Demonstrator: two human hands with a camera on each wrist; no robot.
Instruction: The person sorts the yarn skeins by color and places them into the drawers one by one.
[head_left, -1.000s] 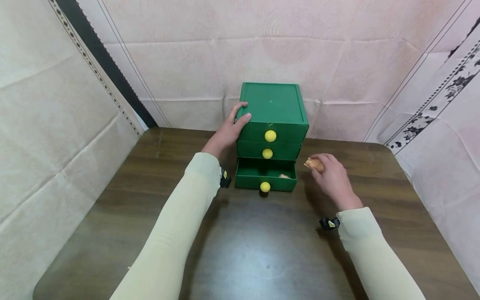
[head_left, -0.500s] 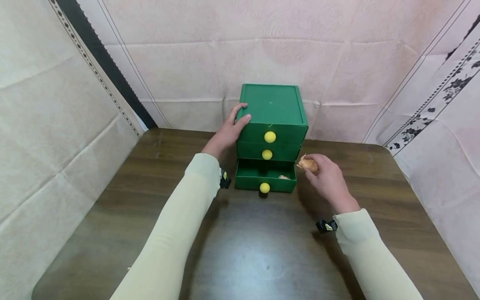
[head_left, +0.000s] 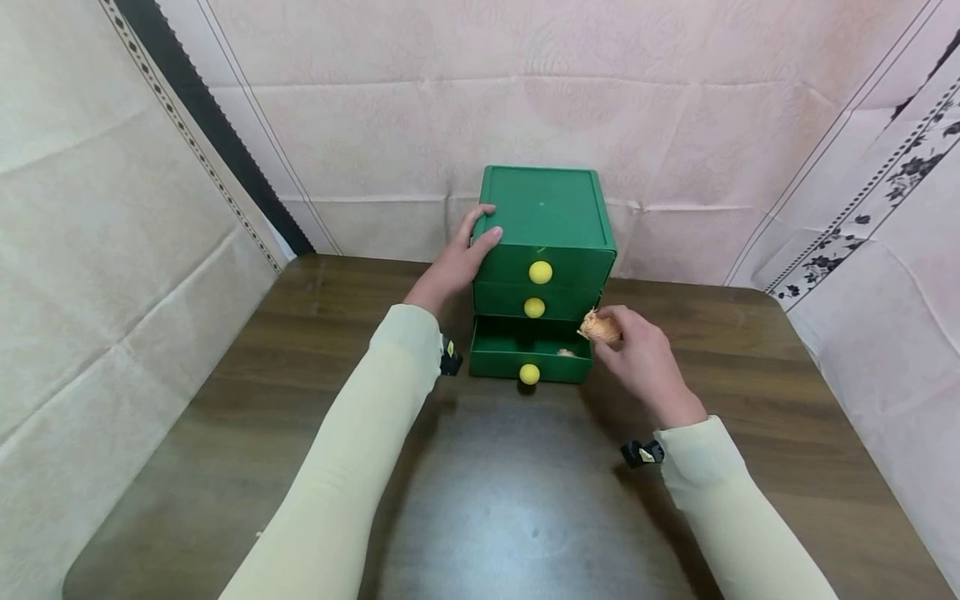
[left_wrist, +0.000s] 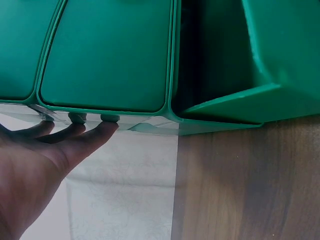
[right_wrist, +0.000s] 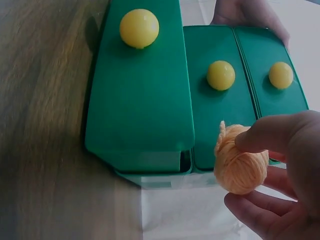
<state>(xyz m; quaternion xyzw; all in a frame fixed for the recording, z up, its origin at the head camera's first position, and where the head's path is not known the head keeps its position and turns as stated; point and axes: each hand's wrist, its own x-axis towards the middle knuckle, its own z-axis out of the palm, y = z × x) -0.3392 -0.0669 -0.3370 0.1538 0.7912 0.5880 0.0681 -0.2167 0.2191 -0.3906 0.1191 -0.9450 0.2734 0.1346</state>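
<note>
A green three-drawer box (head_left: 543, 208) with round yellow knobs stands at the back of the table. Its bottom drawer (head_left: 495, 364) is pulled out, and a small pale-orange thing (head_left: 566, 352) lies inside at the right. My left hand (head_left: 453, 265) rests on the box's upper left edge, thumb on top; in the left wrist view its straight fingers (left_wrist: 95, 137) press the side wall. My right hand (head_left: 641, 354) pinches a small ball of peach-coloured yarn (right_wrist: 241, 160) between thumb and fingers, beside the drawer's right rim. The two upper drawers are closed.
The brown wooden table (head_left: 480, 500) stretches out in front of the box. A pale patterned cloth (head_left: 375, 125) hangs behind it and along both sides. Yellow knob (right_wrist: 139, 28) sticks out from the open drawer's front.
My right hand has moved left with the ball of yarn, from beside the box up to the open drawer's right edge. My left hand has stayed on the box.
</note>
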